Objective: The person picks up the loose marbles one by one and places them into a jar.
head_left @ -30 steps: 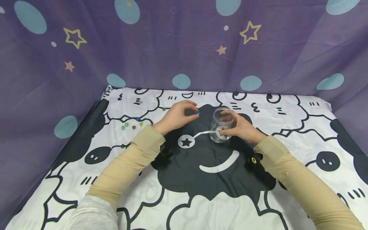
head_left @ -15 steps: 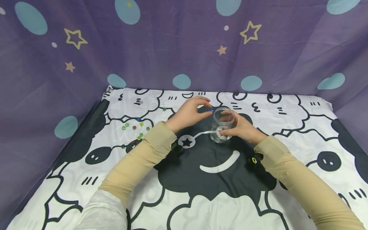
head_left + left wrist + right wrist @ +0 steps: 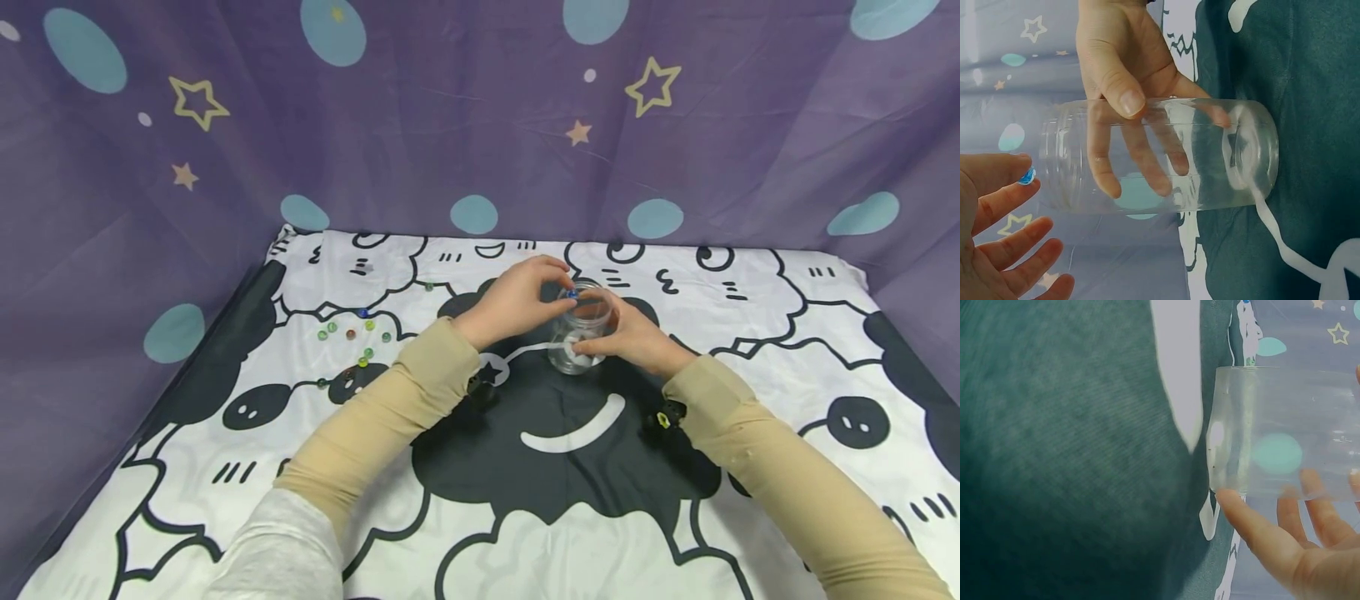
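A clear jar without a lid stands upright on the dark face printed on the cloth. My right hand grips its side, with the thumb in front and the other fingers behind, seen through the wall in the left wrist view. Between thumb and index finger my left hand pinches a blue marble just over the jar's mouth. The other fingers of that hand spread loosely. No marbles show inside the jar.
Several loose marbles lie on the cloth at the left, among them a blue marble, a brown marble and a yellow-green marble. One green marble lies apart, farther back. A purple curtain hangs behind the table.
My left hand has moved right with the blue marble, from left of the jar to over its mouth. More marbles at the left have come into sight. The right hand and jar have stayed put.
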`<action>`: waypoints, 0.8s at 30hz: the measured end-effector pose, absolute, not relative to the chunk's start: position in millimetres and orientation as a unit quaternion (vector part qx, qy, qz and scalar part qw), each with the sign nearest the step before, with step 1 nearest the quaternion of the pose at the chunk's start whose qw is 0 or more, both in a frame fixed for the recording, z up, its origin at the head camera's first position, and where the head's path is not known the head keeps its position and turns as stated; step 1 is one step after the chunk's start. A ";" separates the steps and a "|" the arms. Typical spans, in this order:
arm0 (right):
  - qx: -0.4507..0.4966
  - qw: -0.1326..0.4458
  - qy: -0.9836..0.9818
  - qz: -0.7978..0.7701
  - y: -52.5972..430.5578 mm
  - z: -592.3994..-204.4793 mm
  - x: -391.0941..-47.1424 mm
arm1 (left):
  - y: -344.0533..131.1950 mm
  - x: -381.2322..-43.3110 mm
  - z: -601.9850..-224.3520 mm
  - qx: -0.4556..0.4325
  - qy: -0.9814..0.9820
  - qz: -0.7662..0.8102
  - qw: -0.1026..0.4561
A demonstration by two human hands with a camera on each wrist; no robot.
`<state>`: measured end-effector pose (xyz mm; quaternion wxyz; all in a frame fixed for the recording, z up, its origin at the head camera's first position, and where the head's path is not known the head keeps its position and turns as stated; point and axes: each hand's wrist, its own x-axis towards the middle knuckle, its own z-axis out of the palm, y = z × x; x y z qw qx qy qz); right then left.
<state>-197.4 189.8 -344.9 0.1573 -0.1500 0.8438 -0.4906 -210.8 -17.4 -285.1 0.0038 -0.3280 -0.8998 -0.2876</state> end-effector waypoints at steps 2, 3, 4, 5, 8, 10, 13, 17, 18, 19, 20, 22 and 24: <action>-0.148 0.158 0.845 -0.490 189.6 -344.0 -196.9 | -16.5 -211.2 -286.3 -0.330 -0.898 -0.290 0.002; -0.148 0.158 0.845 -0.489 189.6 -343.5 -196.6 | -16.1 -211.5 -287.1 -0.330 -0.898 -0.289 0.000; -0.148 0.159 0.845 -0.489 189.4 -343.0 -196.2 | -15.9 -211.7 -287.6 -0.331 -0.899 -0.288 -0.001; -0.147 0.159 0.845 -0.489 189.4 -342.5 -195.9 | -15.8 -211.8 -288.1 -0.332 -0.898 -0.287 -0.002; -0.146 0.160 0.844 -0.491 188.9 -341.5 -195.3 | -15.7 -211.8 -288.7 -0.333 -0.900 -0.282 -0.004; -0.147 0.160 0.843 -0.492 188.9 -341.6 -195.3 | -15.7 -211.6 -288.7 -0.332 -0.900 -0.281 -0.005; -0.148 0.161 0.841 -0.495 189.0 -342.6 -195.7 | -15.6 -211.5 -288.9 -0.334 -0.900 -0.281 -0.003; -0.151 0.160 0.841 -0.495 188.8 -344.0 -196.2 | -15.7 -211.2 -289.0 -0.340 -0.898 -0.280 -0.003; -0.151 0.159 0.842 -0.492 188.8 -344.3 -196.4 | -15.8 -211.2 -289.1 -0.341 -0.898 -0.279 -0.003; -0.152 0.159 0.843 -0.491 188.9 -344.8 -196.7 | -15.9 -211.2 -289.1 -0.341 -0.898 -0.279 -0.003; -0.152 0.158 0.844 -0.490 189.0 -345.2 -197.0 | -16.2 -211.2 -289.1 -0.340 -0.898 -0.278 -0.002; -0.150 0.157 0.845 -0.489 189.5 -345.8 -197.4 | -16.8 -211.3 -289.0 -0.339 -0.898 -0.281 -0.001; -0.150 0.159 0.841 -0.494 189.7 -346.3 -197.7 | -17.7 -211.3 -288.8 -0.337 -0.899 -0.282 0.000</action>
